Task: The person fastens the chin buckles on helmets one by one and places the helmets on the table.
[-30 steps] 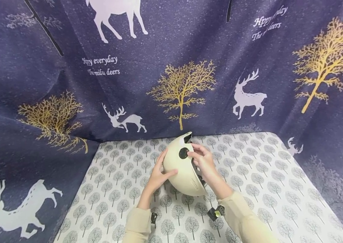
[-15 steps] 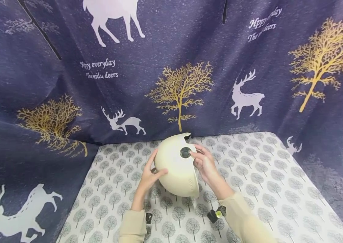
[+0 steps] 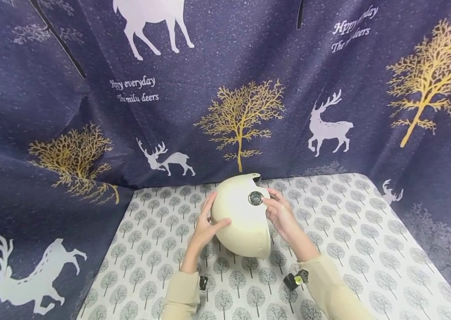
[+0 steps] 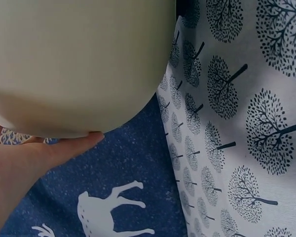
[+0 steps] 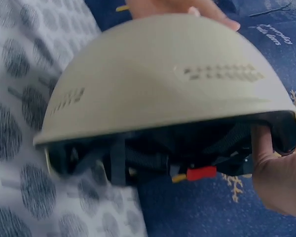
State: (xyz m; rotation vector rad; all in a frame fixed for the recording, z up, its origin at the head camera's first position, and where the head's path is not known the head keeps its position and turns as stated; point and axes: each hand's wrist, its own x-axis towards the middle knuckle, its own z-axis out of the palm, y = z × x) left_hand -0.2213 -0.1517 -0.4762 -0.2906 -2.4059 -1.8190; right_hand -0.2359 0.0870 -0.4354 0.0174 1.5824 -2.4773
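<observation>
A cream helmet (image 3: 237,231) is tilted on its side between both hands, its opening facing right in the head view. My left hand (image 3: 207,224) holds the rounded crown, thumb and fingers spread over the shell. With my right hand (image 3: 283,218) I grip the opposite rim, thumb beside a round black disc (image 3: 255,198) on the helmet's side. In the right wrist view, dark straps (image 5: 118,160) and a red buckle piece (image 5: 202,173) show inside the opening. Smooth shell fills the upper left of the left wrist view, with fingers beneath it.
A white cloth with a grey tree print (image 3: 149,249) covers the table. Behind it hangs a dark blue curtain (image 3: 209,58) with deer and golden trees, close to the table's back edge. Black camera mounts (image 3: 295,280) sit at the wrists.
The helmet has turned so its outer shell faces the head camera more and its inside no longer shows there. My left hand has shifted slightly with it; both hands stay on it.
</observation>
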